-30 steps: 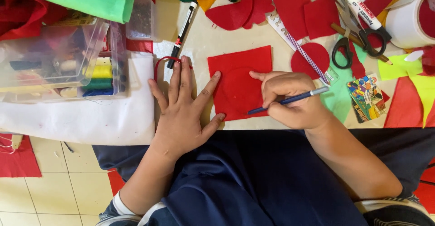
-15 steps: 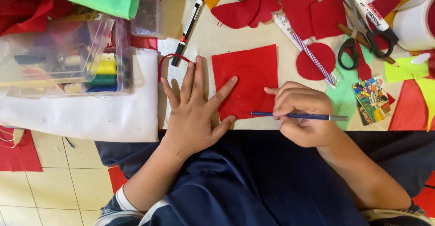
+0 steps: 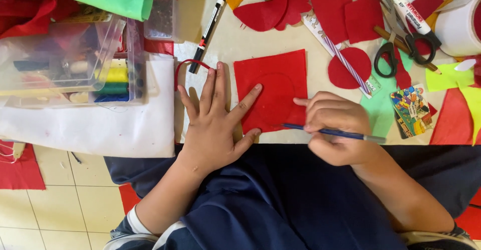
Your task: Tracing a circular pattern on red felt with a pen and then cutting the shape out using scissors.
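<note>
A square of red felt (image 3: pixel 278 82) lies flat near the table's front edge, with a faint circle drawn on it. My left hand (image 3: pixel 216 124) is spread flat, its thumb and index finger pressing on the felt's left side. My right hand (image 3: pixel 334 132) grips a blue pencil (image 3: pixel 345 135) that lies almost level, its tip touching the felt's lower right edge. The other fingers of the right hand are curled under.
Scissors (image 3: pixel 401 42), a striped pencil (image 3: pixel 345 62), a round red felt piece (image 3: pixel 349 67) and other red cut-outs lie behind the square. A black marker (image 3: pixel 206 32) points at a clear plastic box (image 3: pixel 70 64) of supplies on the left. White cloth (image 3: pixel 85 127) hangs over the table edge.
The right hand has swung the pencil from slanting up-right to nearly level and shifted down along the felt's right side. The left hand stayed spread on the felt.
</note>
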